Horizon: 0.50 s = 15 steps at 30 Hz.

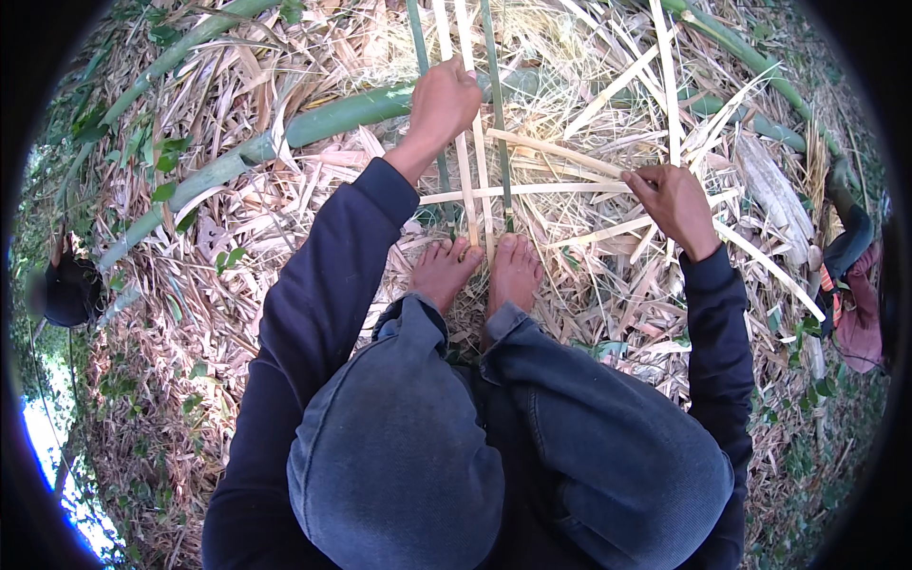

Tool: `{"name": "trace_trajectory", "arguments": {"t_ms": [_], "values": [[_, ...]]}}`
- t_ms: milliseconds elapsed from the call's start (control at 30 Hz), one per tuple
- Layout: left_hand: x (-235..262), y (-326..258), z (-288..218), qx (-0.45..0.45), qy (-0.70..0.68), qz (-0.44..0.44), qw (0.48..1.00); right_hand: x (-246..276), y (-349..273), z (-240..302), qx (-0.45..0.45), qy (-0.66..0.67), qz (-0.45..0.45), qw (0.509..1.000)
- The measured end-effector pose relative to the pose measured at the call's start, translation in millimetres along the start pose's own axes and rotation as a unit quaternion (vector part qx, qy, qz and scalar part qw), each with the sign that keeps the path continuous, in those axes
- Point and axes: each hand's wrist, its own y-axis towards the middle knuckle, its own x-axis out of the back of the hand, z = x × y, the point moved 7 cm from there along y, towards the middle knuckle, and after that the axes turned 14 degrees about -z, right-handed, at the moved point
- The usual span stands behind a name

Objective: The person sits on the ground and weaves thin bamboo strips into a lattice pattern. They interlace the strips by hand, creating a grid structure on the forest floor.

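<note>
Squatting on the ground with your bare feet (480, 269) side by side, you are at the very start of a weave made of long, thin, pale and green bamboo strips.

Your left hand (445, 100) is closed around the top of the upright bamboo strips (472, 180). There are about four of them, some pale and some green. They run from your hand down to your toes, and your feet seem to pin their lower ends to the ground.

Your right hand (676, 198) pinches the end of one long pale flat bamboo strip (532, 189) that lies across the upright ones. Its grip is tight and small, with the fingers curled on the strip. I cannot tell which upright strips this cross strip goes over and which it goes under.

So far I judge that very little is woven: only one cross strip is in place near your feet. Most of the upright strips are still bare above it.

Many loose pale strips (665, 85) lie in the dry leaves in front of you. Thick green bamboo poles (332, 119) lie behind them.
</note>
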Motion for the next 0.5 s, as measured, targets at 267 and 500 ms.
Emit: {"name": "trace_trajectory", "arguments": {"t_ms": [267, 500], "values": [[-9, 16, 2, 0.102, -0.063, 0.078, 0.99, 11, 0, 14, -0.017, -0.031, -0.014, 0.999], [-5, 25, 14, 0.211, -0.174, 0.102, 0.956, -9, 16, -5, -0.005, 0.01, -0.027, 1.0]]}}
